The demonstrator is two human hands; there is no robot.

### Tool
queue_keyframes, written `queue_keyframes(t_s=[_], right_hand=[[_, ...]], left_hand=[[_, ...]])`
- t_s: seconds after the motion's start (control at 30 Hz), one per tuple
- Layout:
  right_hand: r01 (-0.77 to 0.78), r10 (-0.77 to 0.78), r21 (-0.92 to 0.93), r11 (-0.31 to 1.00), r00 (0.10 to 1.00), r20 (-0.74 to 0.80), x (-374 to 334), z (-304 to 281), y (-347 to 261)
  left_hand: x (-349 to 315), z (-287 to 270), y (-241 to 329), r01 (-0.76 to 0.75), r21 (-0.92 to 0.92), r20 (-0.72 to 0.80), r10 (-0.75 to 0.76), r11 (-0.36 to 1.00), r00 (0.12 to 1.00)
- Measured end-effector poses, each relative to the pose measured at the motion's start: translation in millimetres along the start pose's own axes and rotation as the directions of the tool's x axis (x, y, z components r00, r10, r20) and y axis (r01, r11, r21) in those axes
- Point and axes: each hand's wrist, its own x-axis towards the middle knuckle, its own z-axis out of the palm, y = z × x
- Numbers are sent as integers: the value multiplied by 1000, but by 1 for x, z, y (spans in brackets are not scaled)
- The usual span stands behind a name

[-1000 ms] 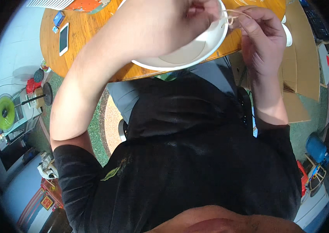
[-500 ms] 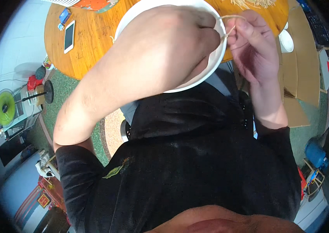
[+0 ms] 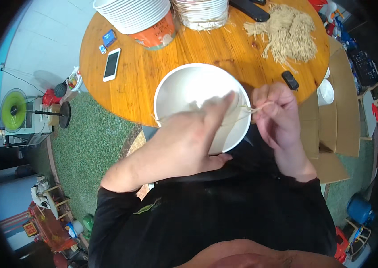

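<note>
A white bucket (image 3: pixel 184 80) stands tilted at the table's near edge, its open mouth toward me. Thin beige cord (image 3: pixel 242 112) passes through the right side of its wall, and a small end of cord shows at the left rim. My right hand (image 3: pixel 278 114) is closed beside the right rim, pinching the cord between thumb and fingers. Across the bucket's mouth reaches my left hand (image 3: pixel 193 134), somewhat blurred, with the fingers stretched out and the thumb apart near the close rim. No object shows in it.
Nested buckets (image 3: pixel 133 15), the outer one orange, stand at the far left beside another white stack (image 3: pixel 201 15). A heap of beige cords (image 3: pixel 294 33) lies far right. A phone (image 3: pixel 112 64) and a small black object (image 3: pixel 290 80) lie on the table. Cardboard (image 3: pixel 345 102) stands to the right.
My left hand has drawn back from the cord at the right rim, its fingers now extended. My right hand still pinches the cord. The view has shifted, showing more of the table.
</note>
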Motion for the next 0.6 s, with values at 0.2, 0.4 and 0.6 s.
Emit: queue_keyframes(t_s=[0.2,0.4,0.6], right_hand=[[108,-123,-322,941,992,-25,-7,6,-3],[161,-150,-574,803,986,67,-16,-28,12],[-449,447,43,893,869,-213,-38,-1,13]], left_hand=[[-12,10,-11,-192,35,-204,195,981,959],[-24,-2,-16,-350,-313,-461,181,883,869],[-32,-4,-1,-627,-679,-667,33,382,744]])
